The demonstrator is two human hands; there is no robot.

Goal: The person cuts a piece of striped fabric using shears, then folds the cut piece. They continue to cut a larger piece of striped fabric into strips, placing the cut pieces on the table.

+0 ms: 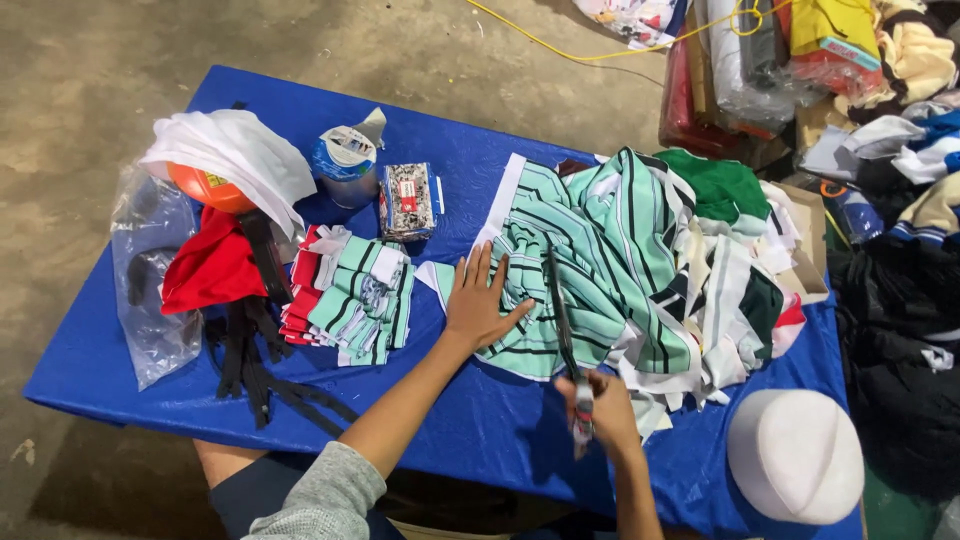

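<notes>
My left hand lies flat with fingers spread on a mint-green fabric piece with black and white stripes, on the blue table. My right hand is closed around the handle of long dark scissors, whose blades reach up over the striped fabric. More cut pieces in green, white and red are heaped to the right of it.
A folded stack of striped and red pieces lies left of my hand, with black zippers, a clear plastic bag, red cloth, an orange ball, a tape roll and a small box. A white cap sits at the right corner.
</notes>
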